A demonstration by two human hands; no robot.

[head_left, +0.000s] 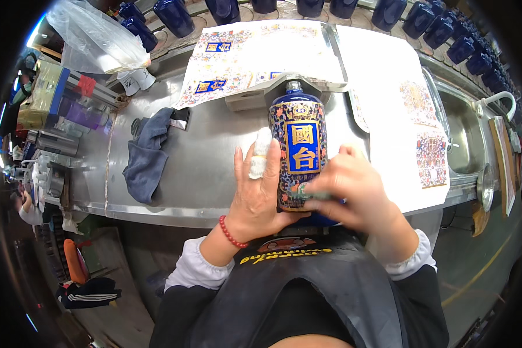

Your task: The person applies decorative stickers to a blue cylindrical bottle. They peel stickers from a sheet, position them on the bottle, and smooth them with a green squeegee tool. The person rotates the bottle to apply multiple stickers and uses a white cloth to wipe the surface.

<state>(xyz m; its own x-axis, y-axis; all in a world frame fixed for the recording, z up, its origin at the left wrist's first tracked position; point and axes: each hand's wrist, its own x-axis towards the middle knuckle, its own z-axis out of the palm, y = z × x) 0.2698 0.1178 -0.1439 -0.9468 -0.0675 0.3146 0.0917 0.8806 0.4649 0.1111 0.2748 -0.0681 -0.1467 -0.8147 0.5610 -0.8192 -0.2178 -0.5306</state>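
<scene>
A dark blue bottle [302, 139] lies tilted in front of me, its neck pointing away. Its face carries an ornate floral label with a blue panel and gold characters. My left hand [256, 191] steadies the bottle's left side, fingers along it and thumb by its base. White wrapping [260, 153] covers one of those fingers, and a red bead bracelet circles the wrist. Over the label's lower right, my right hand [352, 182] is closed and blurred by motion. A small greenish thing [318, 192] shows at its fingers, too smeared to name.
Printed label sheets [255, 49] lie beyond the bottle, with more white sheets [388, 133] to the right. A grey-blue cloth [148, 156] rests on the steel table [209, 194]. At the right is a sink [461, 139]. Several blue bottles [174, 17] line the far edge.
</scene>
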